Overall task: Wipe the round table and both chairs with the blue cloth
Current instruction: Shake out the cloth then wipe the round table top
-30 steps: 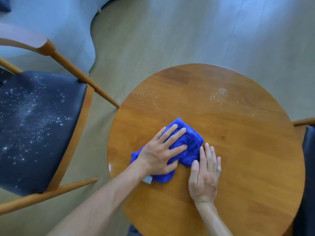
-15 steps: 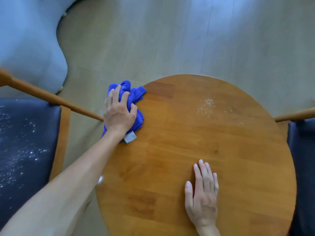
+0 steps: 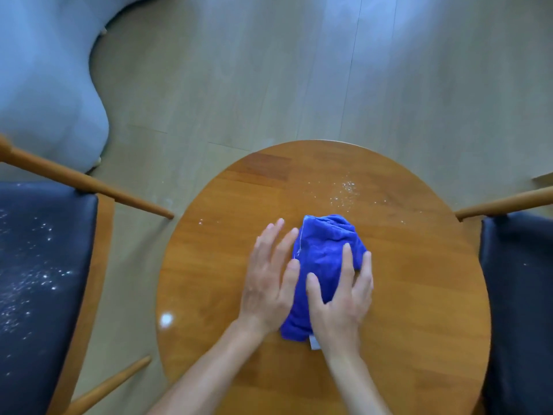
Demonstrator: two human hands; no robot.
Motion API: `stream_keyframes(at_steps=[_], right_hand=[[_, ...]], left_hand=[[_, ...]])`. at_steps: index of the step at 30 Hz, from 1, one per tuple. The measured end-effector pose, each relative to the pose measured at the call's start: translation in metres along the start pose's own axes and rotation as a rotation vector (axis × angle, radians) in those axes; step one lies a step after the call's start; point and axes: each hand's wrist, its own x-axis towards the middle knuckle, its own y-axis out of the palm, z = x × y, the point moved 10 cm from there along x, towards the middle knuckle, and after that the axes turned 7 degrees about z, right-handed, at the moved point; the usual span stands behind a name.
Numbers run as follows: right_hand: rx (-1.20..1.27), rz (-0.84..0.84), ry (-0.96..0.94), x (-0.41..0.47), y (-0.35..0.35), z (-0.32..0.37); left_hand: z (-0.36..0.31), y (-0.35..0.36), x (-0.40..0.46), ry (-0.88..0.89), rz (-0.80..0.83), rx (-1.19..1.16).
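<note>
Pressing flat, our right hand lay with straight fingers spread on the bunched blue cloth near the middle of the round table. Our left hand rested relaxed beside it, its thumb touching the cloth's edge. White crumbs dotted the far tabletop. More specks covered the left chair; the right chair stood opposite.

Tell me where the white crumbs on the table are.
In the head view, the white crumbs lie on the round table's far right part, just beyond the blue cloth.
</note>
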Motion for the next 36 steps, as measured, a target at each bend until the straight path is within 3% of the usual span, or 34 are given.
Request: stream_keyframes(at_steps=[2,4,11,13,15,19,25,28,31,33,36], right_hand=[[-0.132,0.025,0.099,0.013,0.028,0.013],[-0.240,-0.002,0.083,0.019,0.048,0.035],[-0.343,0.270,-0.667,-0.016,0.173,0.182],[-0.334,0.365,-0.913,-0.038,0.191,0.204],[-0.274,0.377,-1.013,-0.039,0.186,0.202],[-0.260,0.239,-0.830,0.034,0.136,0.150],[-0.398,-0.124,-0.271,0.156,-0.039,-0.024],[-0.316,-0.306,0.152,0.151,-0.107,-0.110],[-0.236,-0.473,0.412,0.134,-0.106,-0.120],[-0.241,-0.457,0.366,0.141,-0.069,-0.071],[-0.283,-0.252,-0.005,0.153,0.018,0.041]], left_hand=[[0.040,-0.051,-0.009,-0.152,-0.154,0.034],[0.070,-0.090,-0.029,-0.265,-0.282,0.069],[0.091,-0.135,-0.072,-0.274,-0.548,0.140],[0.095,-0.146,-0.072,-0.296,-0.612,0.166],[0.095,-0.147,-0.063,-0.297,-0.610,0.178],[0.086,-0.108,-0.021,-0.268,-0.377,0.226],[0.085,-0.022,0.042,-0.235,0.132,0.556],[0.092,-0.009,0.044,-0.241,0.199,0.718],[0.094,-0.004,0.043,-0.216,0.174,0.776],[0.097,-0.003,0.043,-0.204,0.155,0.787],[0.098,-0.003,0.043,-0.194,0.132,0.796]])
